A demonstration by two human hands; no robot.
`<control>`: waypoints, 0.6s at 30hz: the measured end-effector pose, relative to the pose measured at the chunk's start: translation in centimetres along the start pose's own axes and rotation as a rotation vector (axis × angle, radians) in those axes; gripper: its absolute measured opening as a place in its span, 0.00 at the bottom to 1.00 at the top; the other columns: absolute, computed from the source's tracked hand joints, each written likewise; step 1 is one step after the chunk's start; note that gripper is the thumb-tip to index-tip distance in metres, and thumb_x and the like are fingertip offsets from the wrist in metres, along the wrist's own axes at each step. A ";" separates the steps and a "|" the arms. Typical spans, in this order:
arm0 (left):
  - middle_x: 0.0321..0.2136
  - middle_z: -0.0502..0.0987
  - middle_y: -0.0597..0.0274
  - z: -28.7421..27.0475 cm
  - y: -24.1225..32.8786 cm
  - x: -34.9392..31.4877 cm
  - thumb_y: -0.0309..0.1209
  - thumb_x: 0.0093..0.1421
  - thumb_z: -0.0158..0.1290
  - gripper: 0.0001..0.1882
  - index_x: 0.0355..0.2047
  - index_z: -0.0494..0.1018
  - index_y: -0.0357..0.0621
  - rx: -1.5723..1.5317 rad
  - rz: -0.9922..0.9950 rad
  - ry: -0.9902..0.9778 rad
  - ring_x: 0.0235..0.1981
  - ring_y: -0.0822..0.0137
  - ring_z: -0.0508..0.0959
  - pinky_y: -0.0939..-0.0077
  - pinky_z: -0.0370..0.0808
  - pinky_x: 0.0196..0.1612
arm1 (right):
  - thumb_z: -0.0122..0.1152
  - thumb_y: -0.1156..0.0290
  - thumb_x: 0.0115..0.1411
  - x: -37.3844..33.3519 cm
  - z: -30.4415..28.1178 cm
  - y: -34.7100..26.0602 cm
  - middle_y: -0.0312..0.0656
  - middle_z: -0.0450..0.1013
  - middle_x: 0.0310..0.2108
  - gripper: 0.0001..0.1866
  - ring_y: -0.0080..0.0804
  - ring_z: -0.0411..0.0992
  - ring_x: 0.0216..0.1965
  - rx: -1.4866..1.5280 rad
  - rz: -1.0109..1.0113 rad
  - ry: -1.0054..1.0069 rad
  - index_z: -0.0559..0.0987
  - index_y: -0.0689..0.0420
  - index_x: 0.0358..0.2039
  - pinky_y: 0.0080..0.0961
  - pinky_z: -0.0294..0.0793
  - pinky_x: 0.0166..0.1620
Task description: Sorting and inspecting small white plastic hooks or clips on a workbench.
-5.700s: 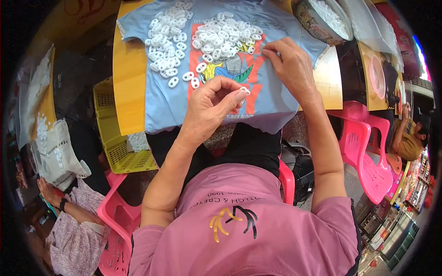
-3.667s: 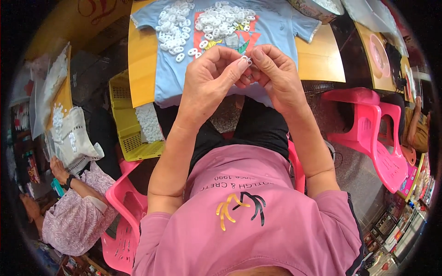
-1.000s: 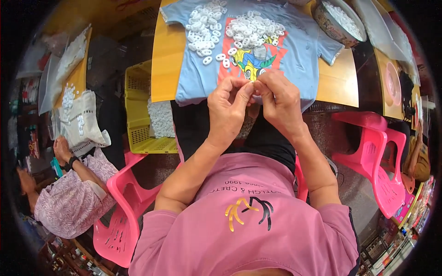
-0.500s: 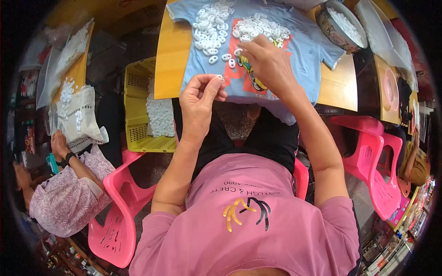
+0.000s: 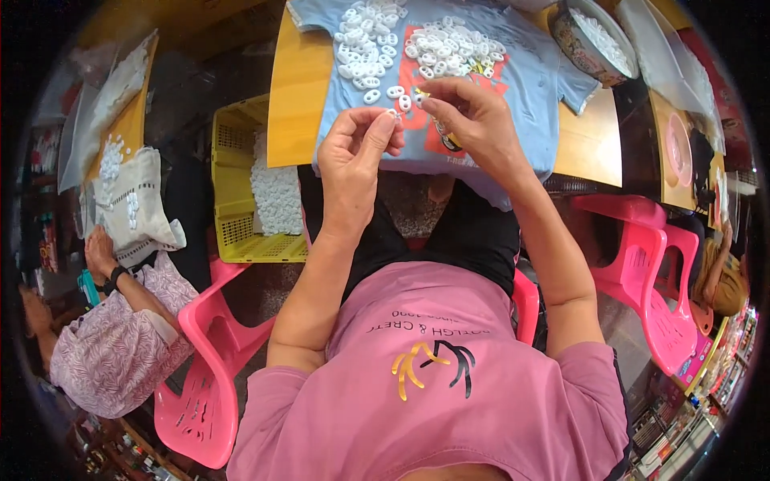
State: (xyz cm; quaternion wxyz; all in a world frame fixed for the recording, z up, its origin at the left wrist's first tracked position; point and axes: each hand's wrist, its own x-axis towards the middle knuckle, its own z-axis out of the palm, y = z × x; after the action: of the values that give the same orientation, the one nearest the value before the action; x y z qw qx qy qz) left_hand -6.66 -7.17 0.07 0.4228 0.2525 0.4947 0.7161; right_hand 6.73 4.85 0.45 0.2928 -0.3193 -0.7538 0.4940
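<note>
Left hand (image 5: 350, 156): its thumb and finger pinch a small piece (image 5: 394, 115), just above the middle of the frame.
Right hand (image 5: 484, 128): its thumb and finger seem to pinch a two-hole oval (image 5: 419, 100).
Oval and piece: the oval is near the piece, up and to its right, not touching. The right hand is nearer the oval.
Piles: two white heaps, the left pile (image 5: 365, 40) and right pile (image 5: 453, 46), lie on a blue shirt (image 5: 525, 104) at the top.
Hard to see: fingers cover much of both held things, so which way their long sides point is unclear. The left pile's top is cut off.
</note>
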 end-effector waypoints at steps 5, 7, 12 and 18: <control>0.31 0.78 0.61 1.4 0.0 0.0 0.28 0.64 0.54 0.07 0.37 0.72 0.37 -0.017 0.019 -0.047 0.30 0.75 0.76 0.80 0.74 0.35 | 0.63 0.69 0.61 -2.2 -0.7 -1.9 0.35 0.77 0.32 0.15 0.19 0.71 0.29 0.408 0.204 0.000 0.79 0.62 0.46 0.17 0.72 0.34; 0.31 0.78 0.61 2.1 0.1 -0.1 0.28 0.64 0.54 0.07 0.38 0.72 0.37 -0.033 0.013 -0.066 0.30 0.75 0.76 0.80 0.74 0.35 | 0.63 0.70 0.60 -2.8 -0.9 -2.0 0.36 0.77 0.32 0.15 0.19 0.71 0.29 0.486 0.188 0.040 0.79 0.64 0.46 0.18 0.72 0.35; 0.33 0.79 0.59 3.2 -0.1 -0.6 0.27 0.64 0.53 0.06 0.38 0.72 0.36 -0.036 0.044 -0.083 0.31 0.74 0.77 0.80 0.74 0.36 | 0.64 0.72 0.60 -3.9 -1.3 -1.6 0.37 0.77 0.32 0.13 0.20 0.71 0.29 0.508 0.165 0.155 0.79 0.64 0.43 0.18 0.73 0.34; 0.40 0.80 0.52 4.0 -0.2 -1.1 0.26 0.64 0.52 0.07 0.40 0.72 0.35 -0.026 0.094 -0.123 0.33 0.73 0.79 0.80 0.74 0.37 | 0.63 0.76 0.59 -4.6 -1.2 -1.3 0.38 0.77 0.33 0.09 0.19 0.74 0.32 0.423 0.098 0.260 0.79 0.63 0.40 0.16 0.75 0.35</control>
State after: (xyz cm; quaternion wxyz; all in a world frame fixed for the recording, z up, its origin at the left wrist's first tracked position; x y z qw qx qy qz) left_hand -2.90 -6.04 1.49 0.4214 0.3136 0.4462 0.7246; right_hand 10.30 1.58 1.50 0.4231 -0.3480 -0.5735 0.6091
